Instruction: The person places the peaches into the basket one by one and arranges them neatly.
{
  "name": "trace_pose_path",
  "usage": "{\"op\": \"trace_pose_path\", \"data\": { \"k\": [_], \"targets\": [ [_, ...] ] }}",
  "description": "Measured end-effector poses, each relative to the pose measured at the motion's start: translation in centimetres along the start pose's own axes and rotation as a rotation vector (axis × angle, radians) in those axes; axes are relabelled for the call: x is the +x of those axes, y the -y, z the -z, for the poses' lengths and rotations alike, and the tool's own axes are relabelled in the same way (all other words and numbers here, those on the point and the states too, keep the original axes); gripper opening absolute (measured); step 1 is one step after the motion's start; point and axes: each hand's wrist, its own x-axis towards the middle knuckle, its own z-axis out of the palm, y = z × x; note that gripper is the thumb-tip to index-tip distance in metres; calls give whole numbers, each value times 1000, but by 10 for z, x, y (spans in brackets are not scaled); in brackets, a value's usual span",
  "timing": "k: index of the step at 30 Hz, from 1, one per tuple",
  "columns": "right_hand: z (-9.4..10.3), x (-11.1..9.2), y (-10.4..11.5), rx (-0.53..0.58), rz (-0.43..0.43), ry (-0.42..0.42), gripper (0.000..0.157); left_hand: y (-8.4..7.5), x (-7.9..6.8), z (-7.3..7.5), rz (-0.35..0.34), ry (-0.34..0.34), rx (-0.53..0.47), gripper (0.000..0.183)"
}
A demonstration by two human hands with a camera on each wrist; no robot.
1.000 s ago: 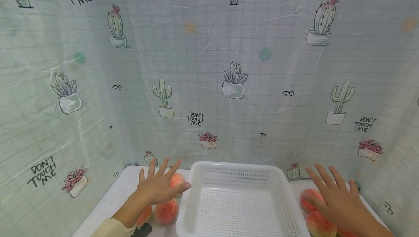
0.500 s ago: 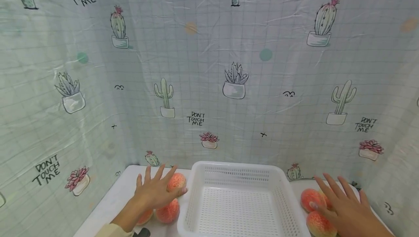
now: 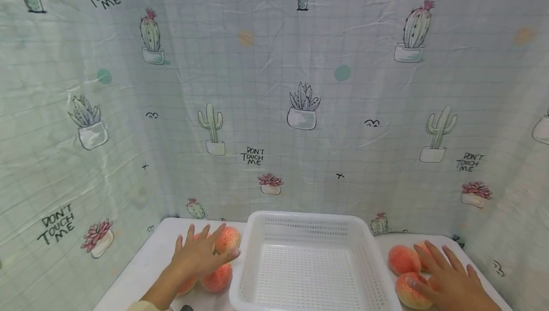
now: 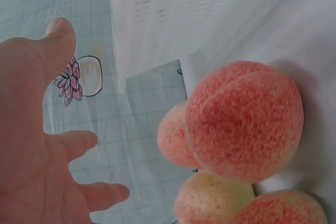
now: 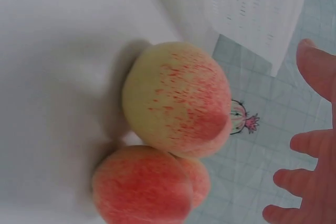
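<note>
My left hand (image 3: 195,256) hovers with spread fingers over several peaches left of a white plastic basket. One peach (image 3: 228,239) shows beyond the fingers and a redder peach (image 3: 217,277) below the thumb; the left wrist view shows that red peach (image 4: 244,121) apart from the palm. On the right, my right hand (image 3: 456,282) is spread above another group of peaches. A red peach (image 3: 404,259) and a yellowish peach (image 3: 412,291) lie there, the latter partly behind the thumb. In the right wrist view the yellowish peach (image 5: 176,98) stands clear of the fingers. Neither hand holds anything.
Between the two groups stands the white basket (image 3: 253,253) with perforated walls, nothing in it. It rests on a white table (image 3: 141,263). A cactus-print curtain (image 3: 274,87) encloses the back and both sides. A small dark object (image 3: 186,308) shows near the left wrist.
Both hands have lowered toward the peaches, the right one more clearly. More peaches show around the fingers. The head view has shifted slightly.
</note>
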Motion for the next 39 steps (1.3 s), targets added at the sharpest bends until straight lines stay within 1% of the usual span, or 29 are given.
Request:
{"op": "trace_pose_path", "data": {
  "k": [2,3,5,7,9,13,15,16,19,22,25,27,29,30,34,36,39],
  "targets": [
    [-1,1,-3,18,-41,70,100,-1,1,-2,-14,-2,-26,95],
    [-3,1,-5,9,-59,89,104,-2,1,-3,-24,-6,-41,95],
    [-6,0,-7,-27,-78,106,109,-3,2,-5,-48,-17,-75,93],
    [-9,-1,-7,-52,-90,112,112,-4,3,-5,-57,-23,-125,93],
    [-12,-3,-6,-58,-98,114,114,-3,5,-6,-47,-4,-204,95],
    [-15,-6,-3,-75,-89,106,113,-1,7,-10,7,48,-378,98],
    [-16,-7,-1,-66,-96,110,114,-1,8,-13,27,60,-430,98],
    [-17,-7,0,-45,-110,115,116,0,9,-13,35,60,-451,97],
    [-21,-4,2,7,-146,120,117,0,13,-15,37,42,-514,90],
    [-26,-2,1,52,-170,114,117,-2,16,-17,55,29,-617,76],
    [-32,-2,-2,94,-171,103,118,-5,18,-21,87,23,-711,63],
    [-34,-3,-4,112,-163,92,119,-6,20,-23,113,37,-765,56],
    [-36,-4,-6,139,-144,77,115,-7,21,-26,133,42,-785,51],
    [-37,-5,-6,137,-141,68,115,-7,21,-27,144,47,-794,48],
    [-39,-7,-1,73,-105,-2,116,-6,24,-32,164,60,-798,36],
    [-39,-6,1,43,-112,-22,118,-5,25,-34,165,69,-799,32],
    [-38,0,-3,53,-104,-7,107,-6,27,-36,164,75,-814,29]
  ]
}}
